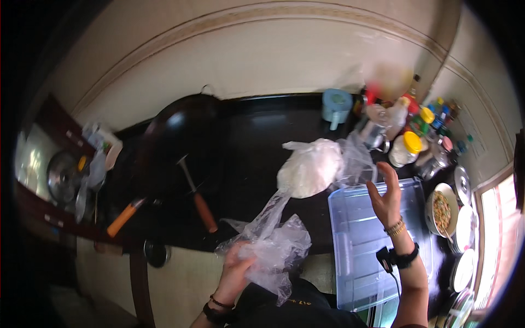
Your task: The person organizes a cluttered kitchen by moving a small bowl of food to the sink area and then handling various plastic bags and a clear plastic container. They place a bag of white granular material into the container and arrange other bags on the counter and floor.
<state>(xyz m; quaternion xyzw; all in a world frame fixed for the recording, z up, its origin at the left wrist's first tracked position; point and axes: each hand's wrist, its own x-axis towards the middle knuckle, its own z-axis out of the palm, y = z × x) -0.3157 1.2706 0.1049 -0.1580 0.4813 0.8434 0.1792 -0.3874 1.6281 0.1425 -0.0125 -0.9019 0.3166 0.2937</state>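
My left hand (240, 262) grips a crumpled clear plastic bag (272, 246) above the counter's front edge. A twisted strip of the plastic runs up to a bulging white bag (311, 168) lying on the dark counter; what it holds cannot be told. Another piece of thin clear plastic (357, 162) spreads out at the white bag's right side. My right hand (385, 194) is raised over a clear bluish plastic tray (381, 238), its fingers apart and nothing between them, close to that piece of plastic.
A wok (180, 123), a wooden-handled utensil (203, 209) and another wooden handle (123, 219) are left. A blue pitcher (336, 107) stands at the back, beside bottles and a yellow-lidded jar (406, 149). At right are a bowl of mixed food (442, 211) and several plates (463, 270).
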